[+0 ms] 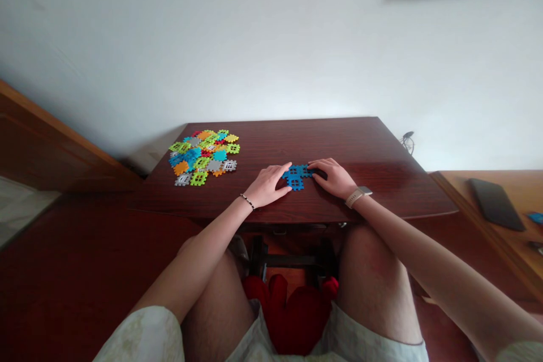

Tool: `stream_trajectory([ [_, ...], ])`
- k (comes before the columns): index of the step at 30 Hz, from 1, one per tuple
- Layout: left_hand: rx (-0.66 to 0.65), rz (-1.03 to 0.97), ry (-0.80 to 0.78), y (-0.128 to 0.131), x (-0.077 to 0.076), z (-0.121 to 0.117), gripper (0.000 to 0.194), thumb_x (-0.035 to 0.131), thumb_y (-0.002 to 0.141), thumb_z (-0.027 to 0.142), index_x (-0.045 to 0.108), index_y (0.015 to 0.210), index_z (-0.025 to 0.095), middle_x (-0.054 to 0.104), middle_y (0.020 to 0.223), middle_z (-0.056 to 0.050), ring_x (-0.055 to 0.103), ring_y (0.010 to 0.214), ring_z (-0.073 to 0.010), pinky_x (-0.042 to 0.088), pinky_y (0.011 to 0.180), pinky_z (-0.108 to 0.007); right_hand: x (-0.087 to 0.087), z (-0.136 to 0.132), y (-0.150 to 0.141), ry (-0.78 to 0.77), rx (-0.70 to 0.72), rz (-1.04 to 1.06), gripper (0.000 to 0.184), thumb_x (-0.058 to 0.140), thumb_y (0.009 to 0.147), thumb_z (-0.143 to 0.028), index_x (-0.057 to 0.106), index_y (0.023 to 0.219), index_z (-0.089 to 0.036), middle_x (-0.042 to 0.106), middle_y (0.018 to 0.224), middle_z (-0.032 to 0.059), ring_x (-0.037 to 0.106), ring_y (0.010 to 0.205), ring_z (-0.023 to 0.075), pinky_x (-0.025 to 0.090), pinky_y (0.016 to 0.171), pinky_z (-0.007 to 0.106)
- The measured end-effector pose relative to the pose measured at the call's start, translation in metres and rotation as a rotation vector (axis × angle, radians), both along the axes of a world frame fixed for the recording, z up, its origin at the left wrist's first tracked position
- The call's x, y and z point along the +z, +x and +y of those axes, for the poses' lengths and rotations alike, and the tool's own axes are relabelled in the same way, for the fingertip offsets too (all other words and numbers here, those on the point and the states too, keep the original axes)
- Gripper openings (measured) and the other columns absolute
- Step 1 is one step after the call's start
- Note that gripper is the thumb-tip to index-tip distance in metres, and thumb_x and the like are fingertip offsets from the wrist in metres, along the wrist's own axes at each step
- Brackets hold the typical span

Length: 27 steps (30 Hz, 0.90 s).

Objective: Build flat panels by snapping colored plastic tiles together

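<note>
Both hands [268, 185] [336, 179] lowered, palms down, fingers apparently curled

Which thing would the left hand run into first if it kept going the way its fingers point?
The blue window-pattern interlocking pieces, already at the left hand's fingertips. Beyond them, the right hand's fingers seem roughly in line, though height is unclear.

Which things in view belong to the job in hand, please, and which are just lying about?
Part of the job:
joined blue pieces, at both hands
mixed-colour pile, probably
dark tabletop

Apparently just lying about:
flat dark object
cable near the wall
</note>
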<state>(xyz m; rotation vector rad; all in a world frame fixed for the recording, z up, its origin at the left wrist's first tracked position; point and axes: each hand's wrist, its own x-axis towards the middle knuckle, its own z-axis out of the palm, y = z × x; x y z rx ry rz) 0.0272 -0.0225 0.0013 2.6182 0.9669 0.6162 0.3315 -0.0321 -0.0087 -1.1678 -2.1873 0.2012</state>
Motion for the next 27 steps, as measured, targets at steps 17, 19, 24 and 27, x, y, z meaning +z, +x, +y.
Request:
stream_trajectory([
  [17,0.194,-0.101,0.016,0.005,-0.012,0.004,0.052,0.061,0.107,0.040,0.051,0.155,0.023,0.062,0.153,-0.015,0.056,0.146,-0.0313,0.045,0.125,-0.052,0.001,-0.002,-0.002,-0.015,-0.015,0.020,0.030,0.065,0.097,-0.024,0.077,0.124,-0.030,0.078,0.133,0.0071,0.069,0.121,0.0343,0.054,0.111,0.061],
  [19,0.203,-0.065,0.026,0.006,-0.012,0.004,0.054,0.063,0.105,0.040,0.052,0.155,0.022,0.061,0.153,-0.015,0.055,0.146,-0.0323,0.045,0.124,-0.053,0.002,-0.002,-0.002,-0.012,-0.012,0.020,0.029,0.064,0.098,-0.023,0.077,0.123,-0.029,0.078,0.133,0.0072,0.069,0.122,0.0342,0.054,0.111,0.060],
  [24,0.235,0.003,-0.001,0.009,-0.009,0.006,0.061,0.069,0.101,0.040,0.051,0.155,0.021,0.059,0.154,-0.015,0.053,0.146,-0.0339,0.045,0.123,-0.053,0.002,-0.003,-0.003,-0.016,-0.015,0.018,0.029,0.065,0.097,-0.022,0.076,0.122,-0.029,0.078,0.132,0.0068,0.069,0.121,0.0337,0.054,0.111,0.058],
  [27,0.260,0.013,-0.037,0.010,-0.009,0.008,0.063,0.071,0.099,0.041,0.050,0.156,0.023,0.058,0.155,-0.015,0.053,0.145,-0.0356,0.047,0.121,-0.055,0.001,-0.003,-0.003,-0.014,-0.013,0.017,0.028,0.064,0.098,-0.022,0.076,0.122,-0.028,0.078,0.133,0.0070,0.069,0.121,0.0335,0.054,0.111,0.058],
])
